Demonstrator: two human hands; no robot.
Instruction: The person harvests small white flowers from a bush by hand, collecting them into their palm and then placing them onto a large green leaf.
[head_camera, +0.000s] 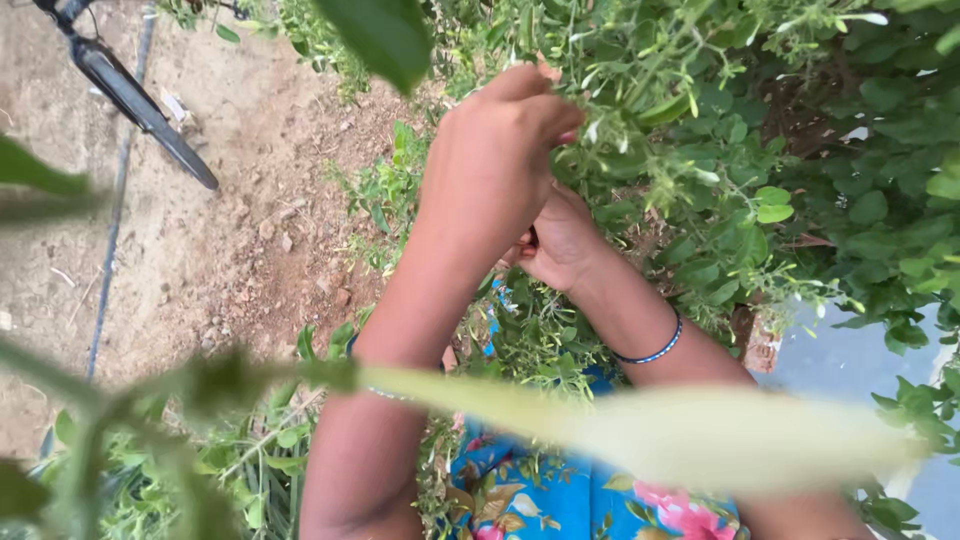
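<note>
The left hand (495, 160) sits just above the middle of the frame, its fingers (540, 105) curled and pinched together on the thin green sprigs of the bush (720, 150), with small pale buds at the fingertips. Just below and behind it, the right hand (560, 245) is cupped, fingers bent inward; the left wrist covers them, so whether they grip anything cannot be told. A narrow blue bangle (655, 350) rings the right wrist.

The bush fills the upper right half of the frame, a dense mass of small, rounded, matte leaves on wiry stems, crowding close around both hands. Open room lies only to the left, where bare reddish-brown soil (230, 230), crumbly and scattered with small stones, runs from the upper left to the middle left. A dark bicycle tyre (140, 100) slants across the upper left corner, well apart from the hands.

Both forearms reach up from the lower edge, over blue floral cloth (570, 500) with pink and yellow flowers. A blurred pale green leaf (650, 430) lies across the lower frame, very close to the camera, hiding part of the arms. A smooth grey-blue surface (850, 360) shows at the right edge below the foliage.
</note>
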